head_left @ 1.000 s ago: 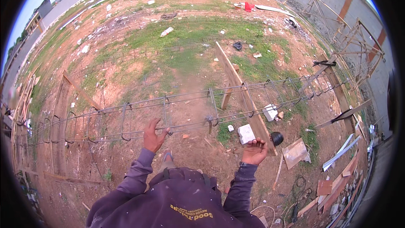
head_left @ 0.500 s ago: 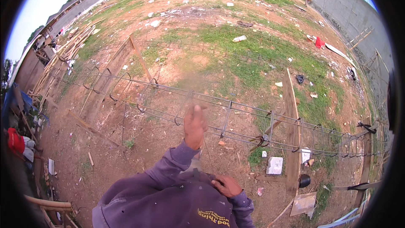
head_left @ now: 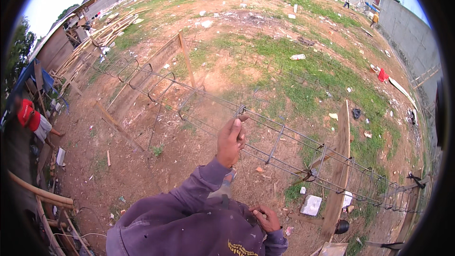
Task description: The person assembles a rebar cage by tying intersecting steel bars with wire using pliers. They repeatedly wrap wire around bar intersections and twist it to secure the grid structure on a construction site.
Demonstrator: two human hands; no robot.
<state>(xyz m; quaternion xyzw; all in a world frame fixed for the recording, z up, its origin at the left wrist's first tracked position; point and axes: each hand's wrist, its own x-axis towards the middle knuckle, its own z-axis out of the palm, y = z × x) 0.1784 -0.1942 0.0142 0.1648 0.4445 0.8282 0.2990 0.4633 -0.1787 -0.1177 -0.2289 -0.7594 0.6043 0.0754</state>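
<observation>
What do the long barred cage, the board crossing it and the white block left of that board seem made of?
Cage: probably steel; thin, dull grey bars with bent hoops.
Board: apparently unpainted wood; brown, flat, straight-edged.
White block: matt, perhaps lightweight concrete; pale and angular, though foam remains possible.

My view: cage (head_left: 276, 143) runs diagonally over the ground (head_left: 125, 175), upper left to lower right. Left grip (head_left: 231, 142) on it near mid-length; right grip (head_left: 267, 218) on the near side, well apart from it. Plank (head_left: 343, 140) crosses the cage right of centre, with one block (head_left: 311, 205) to its left, a second block (head_left: 347, 198) just right. On my left, board (head_left: 159, 59) meets the cage's far half, post (head_left: 186, 59) at its upper end. Timber pile (head_left: 109, 31) past the cage's far end; person (head_left: 31, 115) far left; grass (head_left: 308, 73) beyond the cage; wall (head_left: 405, 38) upper right.
</observation>
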